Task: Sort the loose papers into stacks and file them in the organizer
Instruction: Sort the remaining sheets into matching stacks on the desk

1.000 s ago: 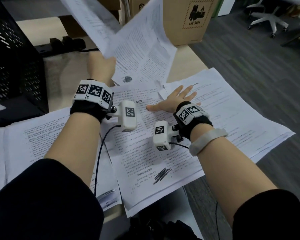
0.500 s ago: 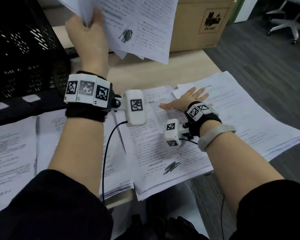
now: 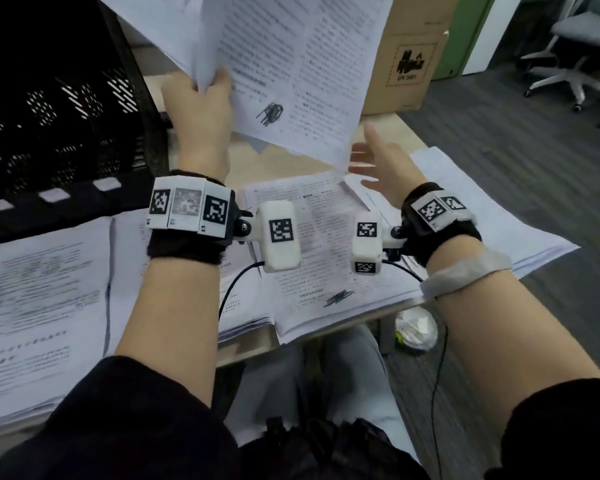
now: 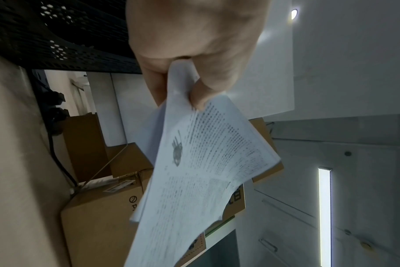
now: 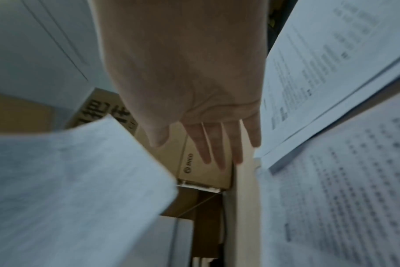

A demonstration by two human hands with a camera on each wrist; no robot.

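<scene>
My left hand (image 3: 201, 109) grips a bundle of printed sheets (image 3: 284, 64) by one corner and holds it up above the desk; in the left wrist view the thumb and fingers (image 4: 194, 72) pinch the bundle's edge (image 4: 199, 171). My right hand (image 3: 378, 161) hovers with straight fingers just off the desk, beside the bundle's lower corner, touching nothing I can see; its flat palm (image 5: 194, 90) shows in the right wrist view. Loose printed papers (image 3: 326, 244) lie spread over the desk below. The black perforated organizer (image 3: 49, 109) stands at the far left.
A cardboard box (image 3: 409, 57) stands at the back of the desk. More paper piles (image 3: 42, 299) cover the left side. The desk's front edge (image 3: 326, 330) runs near my lap. An office chair (image 3: 568, 57) is on the floor at the far right.
My left hand has lifted the bundle higher and nearer to me. My right hand has risen off the desk papers toward the bundle's lower corner.
</scene>
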